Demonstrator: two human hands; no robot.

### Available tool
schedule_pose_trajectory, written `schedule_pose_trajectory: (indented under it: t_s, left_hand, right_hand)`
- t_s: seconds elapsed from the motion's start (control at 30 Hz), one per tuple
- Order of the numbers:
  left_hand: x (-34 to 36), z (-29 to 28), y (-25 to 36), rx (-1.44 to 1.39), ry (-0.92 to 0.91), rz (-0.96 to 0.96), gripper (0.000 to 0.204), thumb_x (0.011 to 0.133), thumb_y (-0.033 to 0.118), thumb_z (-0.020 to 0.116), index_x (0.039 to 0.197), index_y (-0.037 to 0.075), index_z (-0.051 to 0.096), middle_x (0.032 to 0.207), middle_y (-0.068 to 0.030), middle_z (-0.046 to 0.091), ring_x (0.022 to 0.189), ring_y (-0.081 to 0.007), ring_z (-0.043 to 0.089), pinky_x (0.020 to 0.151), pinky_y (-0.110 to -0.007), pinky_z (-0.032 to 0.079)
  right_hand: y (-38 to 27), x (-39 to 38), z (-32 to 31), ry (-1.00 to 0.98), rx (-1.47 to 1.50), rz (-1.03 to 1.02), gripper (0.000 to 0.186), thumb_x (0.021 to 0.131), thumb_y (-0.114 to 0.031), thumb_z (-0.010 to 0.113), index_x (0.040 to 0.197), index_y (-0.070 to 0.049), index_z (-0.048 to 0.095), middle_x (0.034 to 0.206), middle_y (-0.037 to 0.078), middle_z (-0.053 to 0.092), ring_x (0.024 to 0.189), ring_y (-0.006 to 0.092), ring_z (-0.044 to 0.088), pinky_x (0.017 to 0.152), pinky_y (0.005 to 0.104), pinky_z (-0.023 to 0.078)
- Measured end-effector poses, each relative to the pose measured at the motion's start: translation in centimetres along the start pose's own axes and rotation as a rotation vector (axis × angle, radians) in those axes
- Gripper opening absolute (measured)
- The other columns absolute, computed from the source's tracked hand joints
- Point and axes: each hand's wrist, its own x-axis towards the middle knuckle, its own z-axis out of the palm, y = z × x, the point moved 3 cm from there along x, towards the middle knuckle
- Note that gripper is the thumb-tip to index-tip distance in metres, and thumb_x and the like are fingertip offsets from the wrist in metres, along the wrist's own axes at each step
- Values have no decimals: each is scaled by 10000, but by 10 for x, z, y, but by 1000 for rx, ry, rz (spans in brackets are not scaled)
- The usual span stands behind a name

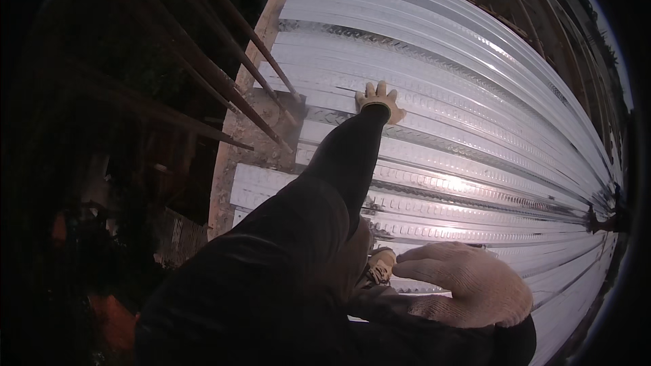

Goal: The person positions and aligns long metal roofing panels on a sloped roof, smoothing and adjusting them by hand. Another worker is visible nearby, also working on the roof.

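Head view: ribbed metal decking (454, 142) beside brownish bars (218, 81).

Decking (325, 57): bare metal, v. glossy, ribbed, embossed w/ small marks. L glove (381, 100): matt, cloth-like. R glove (478, 281): knit cloth, matt, fine-textured. Sleeve (278, 230): dark cloth, mostly matt, slt. sheen. Rods (220, 83): rusty metal, dull, rough. Concrete (261, 152): matt, rough, gritty. Boot (382, 266): matt, mat'l unclear.
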Motion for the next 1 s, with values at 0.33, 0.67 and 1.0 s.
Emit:
schedule_pose_trajectory:
  t_s: [0.33, 0.67, 1.0]
  left_hand:
    - [-86, 66, -97, 135, 607, 116, 906, 1191, 621, 565, 1871, 60, 356, 1970, -239, 223, 1830, -455, 181, 1459, -695, 102]
    - [-119, 110, -182, 426, 589, 95, 897, 1191, 660, 539, 1836, 45, 431, 1930, -153, 373, 1780, -351, 325, 1435, -631, 204]
    - [-126, 97, -168, 414, 405, 5, 939, 1204, 683, 488, 1879, 43, 356, 1973, -149, 302, 1830, -349, 253, 1454, -632, 147]
  right_hand:
    - [15, -1, 10, 48, 35, -65, 625, 1039, -343, 918, 1536, -7, 742, 1470, 266, 774, 1350, 471, 774, 1141, 527, 636]
    - [5, 12, 11, 2, 65, -136, 604, 1039, -314, 931, 1528, -13, 744, 1461, 262, 777, 1339, 466, 782, 1115, 530, 646]
    - [-5, 17, 14, -39, -62, -87, 728, 1045, -524, 883, 1563, -33, 740, 1534, 279, 756, 1422, 481, 752, 1165, 547, 642]
